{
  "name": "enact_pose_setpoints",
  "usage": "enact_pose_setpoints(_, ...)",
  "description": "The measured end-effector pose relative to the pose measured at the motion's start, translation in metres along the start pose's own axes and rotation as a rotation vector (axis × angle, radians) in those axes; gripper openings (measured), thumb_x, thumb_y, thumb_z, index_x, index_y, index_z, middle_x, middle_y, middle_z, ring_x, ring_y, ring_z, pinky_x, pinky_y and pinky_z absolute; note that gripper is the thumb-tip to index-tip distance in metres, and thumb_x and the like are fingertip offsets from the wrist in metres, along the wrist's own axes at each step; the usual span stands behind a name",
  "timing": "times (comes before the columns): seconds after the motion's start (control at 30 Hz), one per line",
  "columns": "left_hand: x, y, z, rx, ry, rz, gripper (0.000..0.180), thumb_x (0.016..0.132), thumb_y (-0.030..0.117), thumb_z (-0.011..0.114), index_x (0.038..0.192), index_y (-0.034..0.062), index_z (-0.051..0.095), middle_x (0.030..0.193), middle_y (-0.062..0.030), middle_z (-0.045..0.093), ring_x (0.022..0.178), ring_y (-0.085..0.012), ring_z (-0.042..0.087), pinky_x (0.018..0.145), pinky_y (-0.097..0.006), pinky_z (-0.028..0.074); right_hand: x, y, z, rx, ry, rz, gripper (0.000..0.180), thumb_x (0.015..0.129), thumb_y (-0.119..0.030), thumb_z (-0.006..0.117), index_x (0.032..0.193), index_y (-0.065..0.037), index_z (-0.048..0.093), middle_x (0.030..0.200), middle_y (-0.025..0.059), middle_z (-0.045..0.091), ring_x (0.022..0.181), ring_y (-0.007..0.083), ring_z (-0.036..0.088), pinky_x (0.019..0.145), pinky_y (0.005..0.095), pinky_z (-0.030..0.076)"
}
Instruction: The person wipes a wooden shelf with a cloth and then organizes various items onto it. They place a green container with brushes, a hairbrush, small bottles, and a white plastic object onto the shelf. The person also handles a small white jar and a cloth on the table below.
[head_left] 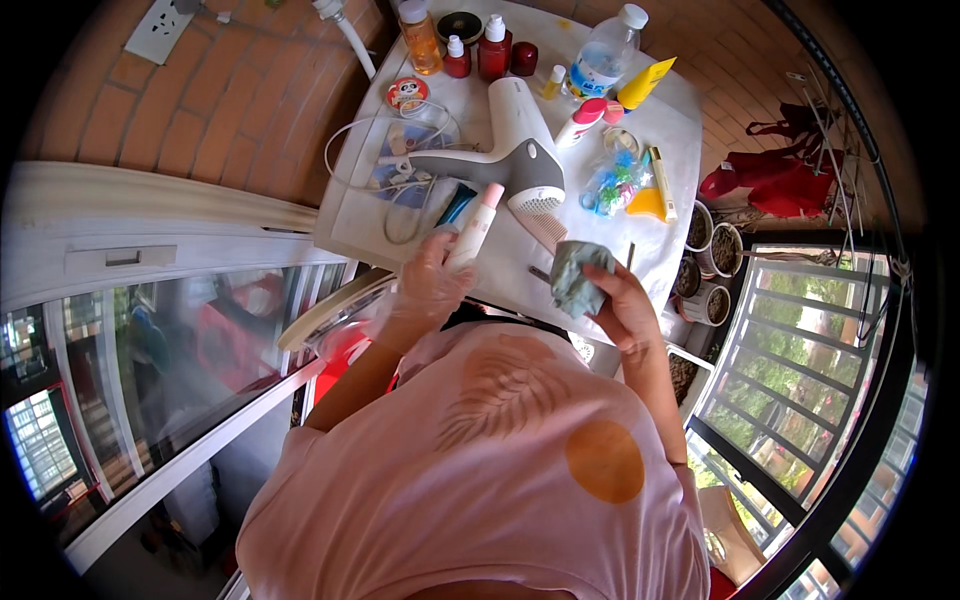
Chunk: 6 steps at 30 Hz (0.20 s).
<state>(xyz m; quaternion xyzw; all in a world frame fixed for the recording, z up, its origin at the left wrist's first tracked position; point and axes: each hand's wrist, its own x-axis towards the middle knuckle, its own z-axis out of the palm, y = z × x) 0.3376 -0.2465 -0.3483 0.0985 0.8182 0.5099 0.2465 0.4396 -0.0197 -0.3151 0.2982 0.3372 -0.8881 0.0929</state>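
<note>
A clear plastic glove covers my left hand point(428, 282), whose fingers are closed around a slim white bottle point(473, 234) with a pink cap, tilted up to the right. My right hand point(628, 308) looks bare and grips a crumpled grey-green cloth point(577, 282) over the table's near edge. Just beyond both hands lies a white and grey hair dryer point(526, 160) with its cord looped to the left. A pinkish comb point(541, 226) shows between the dryer and the cloth. Close to the bottle is a dark teal packet point(456, 204), partly hidden.
Along the white table's point(352, 222) far side stand an orange bottle point(420, 40), red bottles point(494, 50), a clear water bottle point(603, 55) and a yellow tube point(647, 84). Colourful plastic wrapping point(612, 186) lies right of the dryer. Plant pots point(722, 250) stand beyond the right edge.
</note>
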Motion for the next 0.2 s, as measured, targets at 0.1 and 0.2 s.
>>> enact_pose_setpoints(0.1,-0.003,0.027,-0.018,-0.401,-0.222,-0.088,0.037,0.079,0.012,0.064,0.111,0.0024,0.046,0.085,-0.0065,0.058,0.065,-0.0158,0.058,0.060,-0.029,0.048,0.002,-0.020,0.011,-0.022,-0.085,-0.028,0.033,0.083,-0.004,0.055,0.114,0.004,0.049,0.102,0.0118,0.060,0.090,0.0206,0.061,0.082,0.0321,0.050)
enact_pose_setpoints(0.2,-0.006,0.073,-0.028,-0.564,-0.294,-0.062,0.044,0.082,0.014,0.062,0.119,0.0028,0.040,0.092,-0.0090,0.058,0.070,-0.0134,0.058,0.068,-0.025,0.047,0.005,-0.035,0.042,-0.401,-0.044,-0.515,0.034,0.081,0.001,0.057,0.115,-0.002,0.051,0.100,0.0091,0.061,0.088,0.0185,0.061,0.081,0.0285,0.049)
